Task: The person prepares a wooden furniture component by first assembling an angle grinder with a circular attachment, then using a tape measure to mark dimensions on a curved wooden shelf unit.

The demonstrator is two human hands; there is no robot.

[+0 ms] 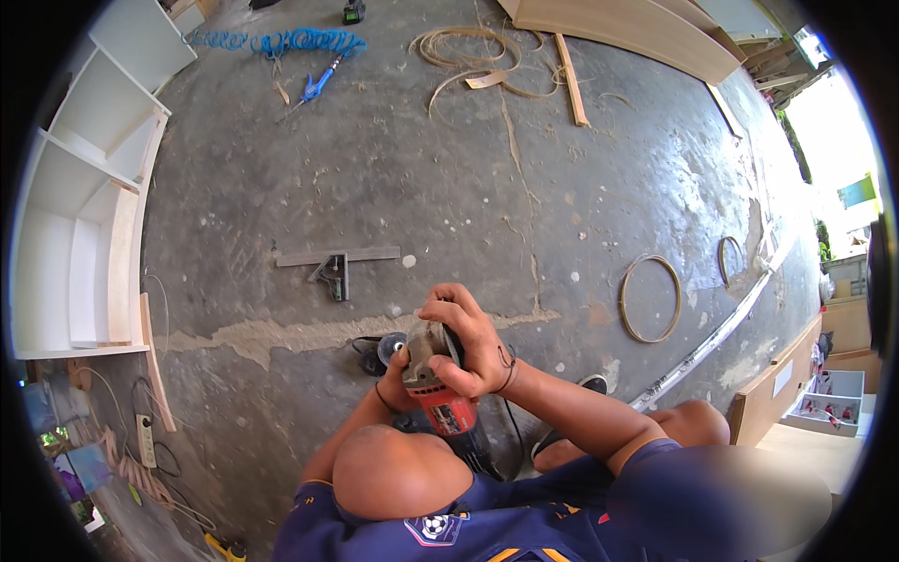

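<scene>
An angle grinder with a red and black body and a grey metal head is held close to my knees, its head pointing away from me. My right hand curls over the head from the right, thumb across its near side. From the left, my left hand grips the same head, its fingers partly hidden behind the tool. A grey round piece shows just beyond my left thumb; I cannot tell whether it is attached. Farther off, a combination square lies on the concrete floor.
White cabinet stands at left, a power strip nearer me. Far off lie a blue coiled hose, blue air gun, looped strips and a wooden batten. A hoop and long tube lie right.
</scene>
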